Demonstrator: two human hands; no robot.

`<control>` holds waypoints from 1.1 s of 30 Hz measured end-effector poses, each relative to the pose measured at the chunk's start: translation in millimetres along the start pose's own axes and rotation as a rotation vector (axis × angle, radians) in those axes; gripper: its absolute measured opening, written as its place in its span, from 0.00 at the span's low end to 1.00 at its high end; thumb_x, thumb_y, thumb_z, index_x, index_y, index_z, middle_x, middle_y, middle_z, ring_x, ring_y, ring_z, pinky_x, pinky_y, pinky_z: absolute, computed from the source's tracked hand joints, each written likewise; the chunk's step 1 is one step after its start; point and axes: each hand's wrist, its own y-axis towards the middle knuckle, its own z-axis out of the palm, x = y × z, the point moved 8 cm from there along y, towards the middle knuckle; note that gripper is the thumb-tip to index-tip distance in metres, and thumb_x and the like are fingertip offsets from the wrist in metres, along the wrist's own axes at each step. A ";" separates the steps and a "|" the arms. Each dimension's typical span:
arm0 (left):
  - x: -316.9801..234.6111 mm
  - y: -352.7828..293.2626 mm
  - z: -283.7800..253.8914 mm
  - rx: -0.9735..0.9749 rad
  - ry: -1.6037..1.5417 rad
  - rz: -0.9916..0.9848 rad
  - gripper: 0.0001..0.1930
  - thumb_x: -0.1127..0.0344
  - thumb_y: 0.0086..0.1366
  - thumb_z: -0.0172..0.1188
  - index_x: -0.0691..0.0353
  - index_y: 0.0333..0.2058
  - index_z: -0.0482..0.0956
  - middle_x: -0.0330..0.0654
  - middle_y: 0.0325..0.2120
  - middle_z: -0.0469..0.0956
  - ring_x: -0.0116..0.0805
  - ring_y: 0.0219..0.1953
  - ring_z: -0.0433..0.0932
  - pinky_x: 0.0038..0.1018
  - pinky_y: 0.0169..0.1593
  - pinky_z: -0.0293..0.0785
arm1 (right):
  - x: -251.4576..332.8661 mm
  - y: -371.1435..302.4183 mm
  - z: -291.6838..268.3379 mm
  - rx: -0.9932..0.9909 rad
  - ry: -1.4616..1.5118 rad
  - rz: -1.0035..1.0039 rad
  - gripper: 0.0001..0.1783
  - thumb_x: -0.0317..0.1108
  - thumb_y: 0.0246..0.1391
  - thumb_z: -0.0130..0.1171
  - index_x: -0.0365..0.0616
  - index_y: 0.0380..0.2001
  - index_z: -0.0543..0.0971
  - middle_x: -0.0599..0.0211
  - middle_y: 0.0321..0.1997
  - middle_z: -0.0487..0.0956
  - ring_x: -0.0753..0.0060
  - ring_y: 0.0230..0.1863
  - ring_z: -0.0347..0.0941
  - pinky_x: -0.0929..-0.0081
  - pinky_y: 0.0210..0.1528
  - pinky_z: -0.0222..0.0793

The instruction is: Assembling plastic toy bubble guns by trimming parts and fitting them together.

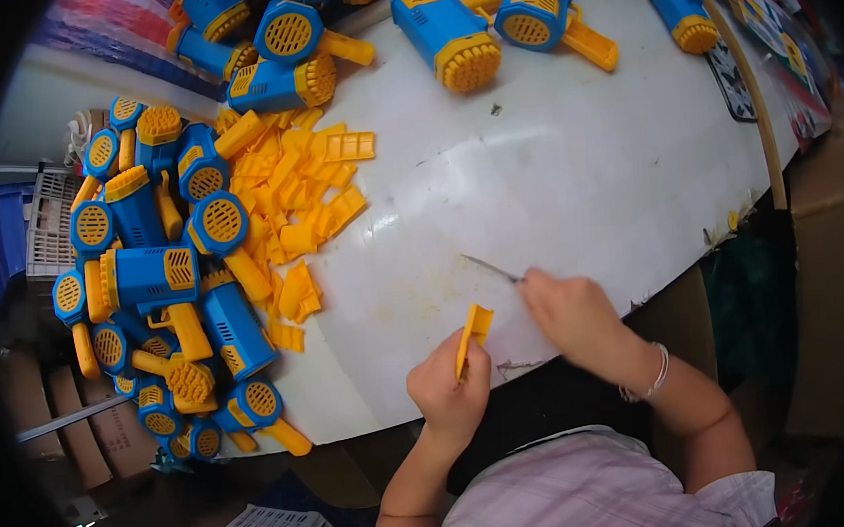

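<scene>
My left hand is closed around a small yellow plastic cover, which sticks up past the fingers near the table's front edge. To its right, my right hand grips a thin knife, its blade pointing up and left over the table. The blade and the cover are apart. Left of both hands lies a loose pile of similar yellow plastic covers. The fingers of my right hand hide the knife's handle.
Blue-and-yellow toy bubble guns are heaped along the left side, and several more lie along the far edge. A dark patterned phone rests by the wooden edge strip at right. The white table bears small scraps.
</scene>
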 end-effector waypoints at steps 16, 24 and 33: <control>-2.0 8.0 3.8 0.000 0.011 0.006 0.06 0.74 0.55 0.53 0.72 0.24 0.74 0.40 0.11 0.66 0.22 0.13 0.64 0.20 0.19 0.60 | 30.8 -13.5 1.6 0.021 0.044 -0.182 0.09 0.32 0.52 0.49 0.40 0.22 0.65 0.53 0.11 0.67 0.49 0.15 0.68 0.62 0.14 0.62; 4.5 5.1 4.4 0.045 -0.074 -0.097 0.06 0.74 0.56 0.53 0.72 0.24 0.74 0.38 0.11 0.67 0.21 0.14 0.63 0.19 0.19 0.60 | 18.5 -5.8 4.7 0.018 -0.005 -0.142 0.09 0.32 0.53 0.48 0.40 0.23 0.65 0.53 0.12 0.67 0.49 0.16 0.68 0.62 0.16 0.61; 0.9 6.7 8.4 0.058 0.043 -0.008 0.04 0.76 0.53 0.55 0.69 0.28 0.76 0.45 0.12 0.70 0.33 0.12 0.69 0.23 0.19 0.64 | -4.3 3.8 2.9 0.017 -0.095 -0.012 0.09 0.33 0.52 0.48 0.41 0.24 0.64 0.52 0.12 0.67 0.48 0.16 0.68 0.60 0.17 0.63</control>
